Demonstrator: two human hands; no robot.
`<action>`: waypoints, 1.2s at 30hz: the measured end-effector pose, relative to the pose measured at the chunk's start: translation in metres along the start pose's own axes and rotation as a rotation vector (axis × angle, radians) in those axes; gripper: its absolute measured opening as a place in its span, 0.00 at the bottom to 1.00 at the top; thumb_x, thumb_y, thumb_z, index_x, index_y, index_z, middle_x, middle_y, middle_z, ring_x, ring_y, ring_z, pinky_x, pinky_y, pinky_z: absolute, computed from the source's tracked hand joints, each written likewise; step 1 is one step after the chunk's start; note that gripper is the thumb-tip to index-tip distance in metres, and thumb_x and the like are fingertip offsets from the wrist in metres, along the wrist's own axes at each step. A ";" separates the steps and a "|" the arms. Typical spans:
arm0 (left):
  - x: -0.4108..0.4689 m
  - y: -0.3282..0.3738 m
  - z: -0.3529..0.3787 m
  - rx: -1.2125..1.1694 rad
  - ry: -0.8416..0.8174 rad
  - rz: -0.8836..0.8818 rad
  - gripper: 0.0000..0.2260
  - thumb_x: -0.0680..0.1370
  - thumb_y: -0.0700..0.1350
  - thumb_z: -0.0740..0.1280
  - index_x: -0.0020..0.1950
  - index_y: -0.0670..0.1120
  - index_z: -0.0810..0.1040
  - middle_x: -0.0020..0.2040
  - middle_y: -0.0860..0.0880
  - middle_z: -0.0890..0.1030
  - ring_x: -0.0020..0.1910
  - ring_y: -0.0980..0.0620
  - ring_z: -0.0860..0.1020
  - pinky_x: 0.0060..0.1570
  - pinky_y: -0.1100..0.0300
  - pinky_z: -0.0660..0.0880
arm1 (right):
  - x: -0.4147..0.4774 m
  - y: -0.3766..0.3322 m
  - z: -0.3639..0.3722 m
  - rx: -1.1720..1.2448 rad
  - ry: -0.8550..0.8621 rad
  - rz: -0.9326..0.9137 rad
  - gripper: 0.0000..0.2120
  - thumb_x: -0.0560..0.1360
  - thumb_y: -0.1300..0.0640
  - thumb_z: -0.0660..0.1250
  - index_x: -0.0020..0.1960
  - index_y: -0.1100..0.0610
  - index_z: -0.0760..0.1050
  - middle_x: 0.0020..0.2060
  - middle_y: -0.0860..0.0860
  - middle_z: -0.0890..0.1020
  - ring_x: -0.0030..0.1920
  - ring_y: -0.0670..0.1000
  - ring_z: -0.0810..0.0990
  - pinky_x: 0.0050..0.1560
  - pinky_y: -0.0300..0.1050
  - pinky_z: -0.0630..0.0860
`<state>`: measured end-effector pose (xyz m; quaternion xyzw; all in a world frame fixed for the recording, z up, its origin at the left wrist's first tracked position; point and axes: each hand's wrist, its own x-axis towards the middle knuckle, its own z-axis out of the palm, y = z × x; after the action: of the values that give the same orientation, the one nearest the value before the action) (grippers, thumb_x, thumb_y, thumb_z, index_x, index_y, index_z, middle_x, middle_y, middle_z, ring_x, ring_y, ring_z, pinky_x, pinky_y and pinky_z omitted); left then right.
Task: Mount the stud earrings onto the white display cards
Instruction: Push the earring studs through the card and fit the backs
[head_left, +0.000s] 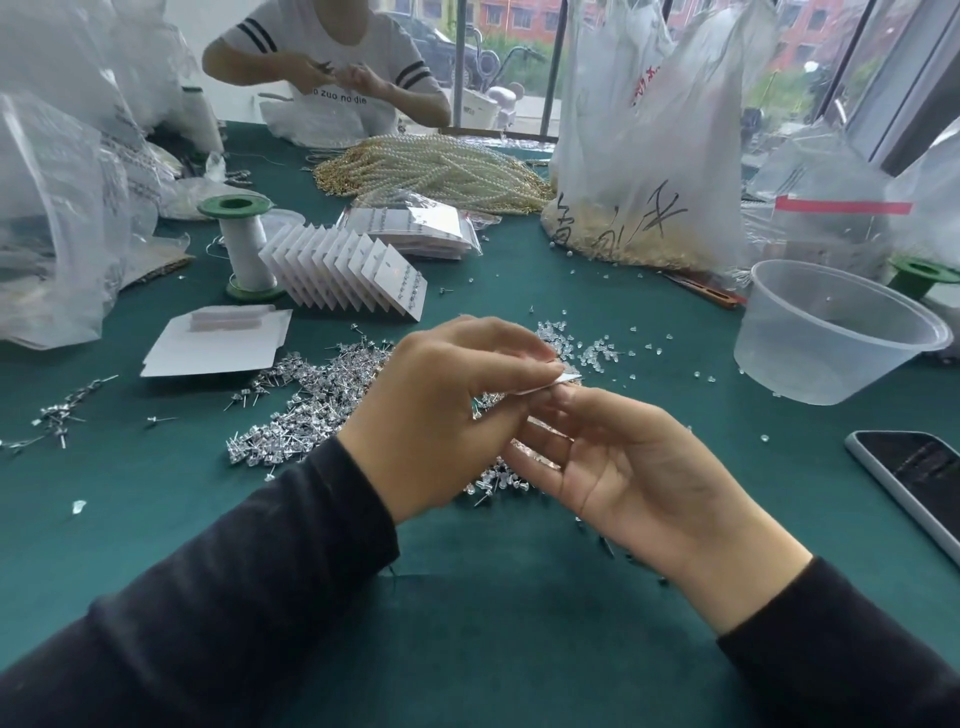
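My left hand (447, 405) pinches a small white display card (567, 378), seen edge-on above the green table; only its tip shows past my fingers. My right hand (623, 462) is palm-up just below and right of it, its fingertips touching the card's underside. A heap of silver stud earrings (306, 400) lies on the cloth under and left of my hands. Clear plastic earring backs (597, 348) are scattered behind the hands. A fanned row of filled white cards (348, 270) stands further back.
A clear plastic tub (831, 338) and a phone (919, 478) lie at the right. A green-capped thread spool (244, 249), a flat white card sheet (213, 348), bagged cards, pearl strands (436, 171) and plastic bags crowd the back. Another person works across the table.
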<state>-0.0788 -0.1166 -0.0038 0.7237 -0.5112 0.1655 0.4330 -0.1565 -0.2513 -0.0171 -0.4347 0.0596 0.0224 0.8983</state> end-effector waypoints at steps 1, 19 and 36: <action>0.000 0.001 0.000 -0.015 -0.009 -0.019 0.08 0.71 0.39 0.69 0.49 0.43 0.83 0.48 0.49 0.83 0.46 0.53 0.81 0.49 0.58 0.76 | 0.000 0.000 0.000 0.002 -0.003 0.006 0.06 0.65 0.62 0.69 0.42 0.59 0.80 0.39 0.53 0.81 0.43 0.52 0.81 0.51 0.47 0.79; 0.000 0.000 -0.003 0.057 -0.057 0.033 0.08 0.74 0.42 0.67 0.48 0.40 0.83 0.41 0.46 0.84 0.37 0.49 0.82 0.38 0.55 0.78 | -0.001 -0.003 0.001 -0.202 0.122 -0.130 0.06 0.65 0.61 0.68 0.40 0.60 0.81 0.35 0.52 0.81 0.33 0.48 0.77 0.34 0.39 0.74; 0.003 -0.013 -0.005 -0.281 0.183 -0.507 0.19 0.71 0.49 0.67 0.34 0.31 0.77 0.33 0.31 0.77 0.28 0.50 0.70 0.30 0.61 0.68 | -0.003 -0.063 -0.074 -1.692 0.777 0.069 0.10 0.70 0.64 0.68 0.33 0.52 0.78 0.34 0.48 0.79 0.36 0.46 0.75 0.30 0.36 0.66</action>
<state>-0.0656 -0.1132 -0.0050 0.7434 -0.2909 0.0443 0.6007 -0.1606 -0.3486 -0.0128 -0.9198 0.3328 -0.0622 0.1985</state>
